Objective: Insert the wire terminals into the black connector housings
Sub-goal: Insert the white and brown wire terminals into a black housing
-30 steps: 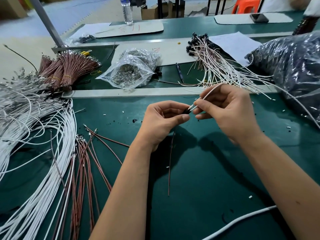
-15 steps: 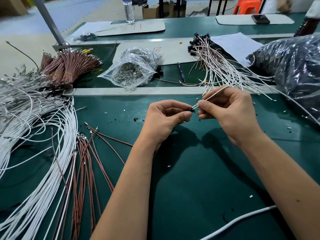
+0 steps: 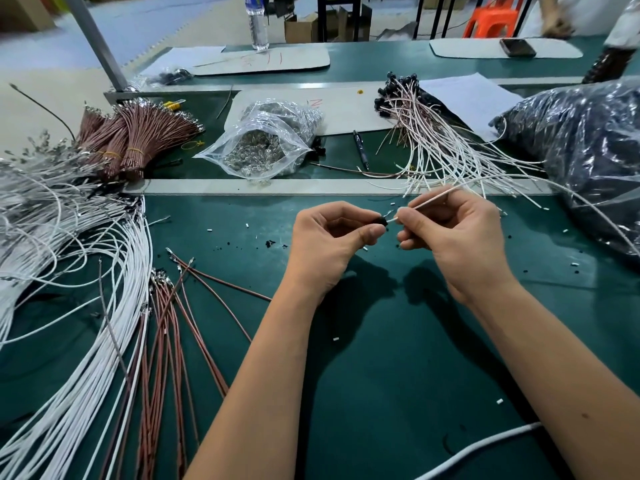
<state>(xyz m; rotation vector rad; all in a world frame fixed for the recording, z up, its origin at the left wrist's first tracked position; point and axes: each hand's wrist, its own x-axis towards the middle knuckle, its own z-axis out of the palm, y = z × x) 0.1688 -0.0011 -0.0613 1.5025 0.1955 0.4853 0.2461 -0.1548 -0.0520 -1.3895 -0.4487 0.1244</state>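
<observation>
While the left hand (image 3: pixel 332 242) pinches a small black plug (image 3: pixel 382 221) and the right hand (image 3: pixel 453 233) pinches a white wire (image 3: pixel 427 201) just above the green tabletop (image 3: pixel 398 341), the wire's tip sits right at the plug. If the tip goes in crooked, it may bend. If the plug slips, it may drop among the bits below.

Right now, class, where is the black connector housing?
In the head view, centre: the black connector housing is pinched in the left hand, beside the right hand holding the white wire.
</observation>
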